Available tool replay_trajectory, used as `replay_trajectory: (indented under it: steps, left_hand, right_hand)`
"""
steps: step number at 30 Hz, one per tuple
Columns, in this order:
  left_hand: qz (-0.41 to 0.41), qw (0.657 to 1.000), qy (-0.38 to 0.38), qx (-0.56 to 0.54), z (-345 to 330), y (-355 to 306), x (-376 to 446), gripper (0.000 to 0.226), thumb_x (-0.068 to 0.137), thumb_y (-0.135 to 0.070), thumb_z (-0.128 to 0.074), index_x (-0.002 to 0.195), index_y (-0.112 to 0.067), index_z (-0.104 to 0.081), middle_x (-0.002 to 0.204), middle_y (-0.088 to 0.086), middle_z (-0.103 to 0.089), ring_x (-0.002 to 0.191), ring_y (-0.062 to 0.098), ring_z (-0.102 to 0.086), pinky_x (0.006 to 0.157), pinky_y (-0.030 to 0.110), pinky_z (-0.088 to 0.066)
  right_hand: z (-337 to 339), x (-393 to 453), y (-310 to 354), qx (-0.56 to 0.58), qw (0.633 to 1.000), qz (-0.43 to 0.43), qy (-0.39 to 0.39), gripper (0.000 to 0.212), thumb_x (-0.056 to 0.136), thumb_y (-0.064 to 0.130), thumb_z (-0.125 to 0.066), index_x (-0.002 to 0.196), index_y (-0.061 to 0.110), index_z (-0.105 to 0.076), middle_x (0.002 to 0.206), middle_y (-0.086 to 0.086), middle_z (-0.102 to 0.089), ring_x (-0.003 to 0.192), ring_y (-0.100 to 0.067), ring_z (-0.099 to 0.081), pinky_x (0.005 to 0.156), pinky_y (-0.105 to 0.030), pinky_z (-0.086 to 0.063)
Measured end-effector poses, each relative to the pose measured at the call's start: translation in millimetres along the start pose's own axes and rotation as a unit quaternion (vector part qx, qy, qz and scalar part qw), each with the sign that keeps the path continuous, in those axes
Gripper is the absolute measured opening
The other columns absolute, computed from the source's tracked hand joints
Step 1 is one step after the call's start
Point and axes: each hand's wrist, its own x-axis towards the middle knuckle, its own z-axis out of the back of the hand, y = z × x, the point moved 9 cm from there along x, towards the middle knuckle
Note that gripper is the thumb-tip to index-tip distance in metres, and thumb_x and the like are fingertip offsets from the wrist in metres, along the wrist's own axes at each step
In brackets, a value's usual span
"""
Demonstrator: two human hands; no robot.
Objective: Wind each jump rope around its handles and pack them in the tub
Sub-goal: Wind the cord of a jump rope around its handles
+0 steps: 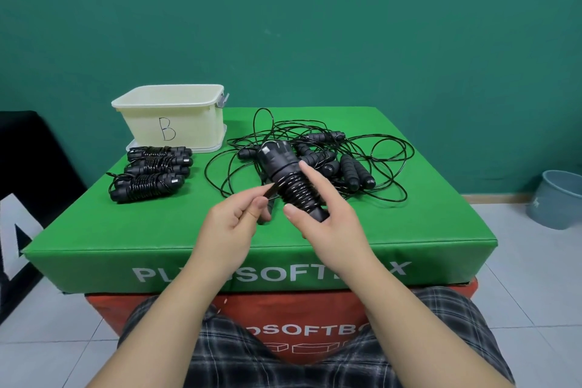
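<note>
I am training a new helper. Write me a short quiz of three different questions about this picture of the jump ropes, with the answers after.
1. True or false: the wound bundles already lie inside the tub.
2. Which letter is written on the tub? A) A  B) B  C) D
3. Fill in: the right hand grips the handles of the rope being wound, while the left hand pinches the free ____ beside them.

Key
1. False: three bundles lie on the green box, in front of the tub.
2. B
3. cord; the loose ropes wait in a tangle behind the hands.
</note>
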Motion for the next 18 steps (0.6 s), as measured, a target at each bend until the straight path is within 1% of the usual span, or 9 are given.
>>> replay_trajectory:
  steps: [2, 3, 5, 7, 9, 12, 14, 16, 18]
  left_hand:
    - [0.0, 1.0, 0.016, 0.019, -3, 6, 0, 0.023, 0.095, -0.03, -0.048, 0.109, -0.045, -0.057, 0.065, -0.015, -0.055, 0.049, -0.003, -0.043, 0.052, 0.006, -0.033]
    - [0.001, 0.999, 0.014, 0.034, -3, 8, 0, 0.022, 0.096, -0.028, -0.047, 0.108, -0.044, -0.057, 0.062, -0.014, -0.052, 0.051, -0.002, -0.043, 0.053, 0.007, -0.033]
    - [0.013, 0.998, 0.002, 0.064, -1, 15, 1, 0.022, 0.098, -0.024, -0.043, 0.096, -0.039, -0.058, 0.057, -0.015, -0.049, 0.051, -0.001, -0.042, 0.052, 0.011, -0.033]
    - [0.037, 0.996, -0.003, 0.076, -2, 25, -1, 0.023, 0.099, -0.019, -0.04, 0.087, -0.031, -0.056, 0.056, -0.022, -0.053, 0.049, -0.003, -0.043, 0.05, 0.013, -0.031]
    - [0.057, 0.997, 0.003, 0.045, -5, 32, -3, 0.022, 0.1, -0.015, -0.038, 0.088, -0.025, -0.054, 0.056, -0.026, -0.054, 0.047, -0.005, -0.043, 0.049, 0.01, -0.031]
    - [0.109, 0.989, 0.027, -0.097, -13, 39, -4, 0.012, 0.097, -0.023, -0.046, 0.104, -0.018, -0.054, 0.051, -0.018, -0.051, 0.04, -0.002, -0.031, 0.041, 0.011, -0.025]
    - [0.154, 0.969, 0.048, -0.186, -17, 47, -6, 0.038, 0.087, -0.036, -0.053, 0.116, -0.012, -0.054, 0.05, -0.015, -0.046, 0.039, -0.001, -0.026, 0.037, 0.012, -0.02]
    - [0.171, 0.954, 0.074, -0.236, -22, 50, -6, 0.058, 0.071, -0.059, -0.068, 0.107, -0.015, -0.059, 0.057, -0.014, -0.045, 0.038, -0.001, -0.023, 0.037, 0.012, -0.019]
    - [0.166, 0.948, 0.098, -0.255, -26, 47, -8, 0.069, 0.054, -0.068, -0.075, 0.1, -0.018, -0.062, 0.063, -0.013, -0.047, 0.038, -0.001, -0.023, 0.037, 0.012, -0.019]
  right_hand:
    - [1, 2, -1, 0.06, 0.998, -0.017, -0.012, 0.058, 0.086, 0.017, -0.07, 0.127, 0.05, -0.046, 0.109, 0.025, -0.062, 0.081, 0.005, -0.058, 0.084, -0.033, -0.053]
    - [1, 2, 0, 0.085, 0.996, -0.026, -0.013, 0.057, 0.086, 0.016, -0.07, 0.124, 0.051, -0.048, 0.102, 0.023, -0.064, 0.077, 0.002, -0.058, 0.079, -0.038, -0.055]
    - [-1, 1, 2, 0.123, 0.992, -0.032, 0.003, 0.054, 0.081, 0.022, -0.071, 0.119, 0.055, -0.05, 0.094, 0.019, -0.067, 0.076, -0.01, -0.062, 0.067, -0.042, -0.056]
    - [-7, -1, 6, 0.132, 0.99, -0.035, 0.038, 0.053, 0.077, 0.027, -0.067, 0.118, 0.056, -0.05, 0.097, 0.013, -0.067, 0.077, -0.018, -0.064, 0.061, -0.041, -0.056]
    - [-15, -3, 4, 0.148, 0.986, -0.046, 0.066, 0.053, 0.076, 0.026, -0.065, 0.118, 0.054, -0.05, 0.102, 0.003, -0.066, 0.078, -0.023, -0.064, 0.058, -0.039, -0.055]
    - [-21, -4, -4, 0.187, 0.975, -0.075, 0.089, 0.054, 0.078, 0.026, -0.064, 0.124, 0.048, -0.048, 0.109, -0.012, -0.065, 0.078, -0.027, -0.068, 0.058, -0.041, -0.058]
    - [-24, -4, -10, 0.211, 0.967, -0.098, 0.104, 0.06, 0.078, 0.025, -0.064, 0.133, 0.037, -0.042, 0.111, -0.018, -0.064, 0.078, -0.03, -0.069, 0.056, -0.039, -0.058]
    - [-25, -4, -14, 0.221, 0.962, -0.12, 0.11, 0.065, 0.078, 0.026, -0.063, 0.138, 0.026, -0.039, 0.11, -0.021, -0.064, 0.077, -0.032, -0.069, 0.054, -0.037, -0.057]
    - [-24, -3, -16, 0.222, 0.962, -0.12, 0.106, 0.064, 0.078, 0.028, -0.064, 0.136, 0.02, -0.04, 0.101, -0.019, -0.067, 0.076, -0.033, -0.069, 0.054, -0.036, -0.056]
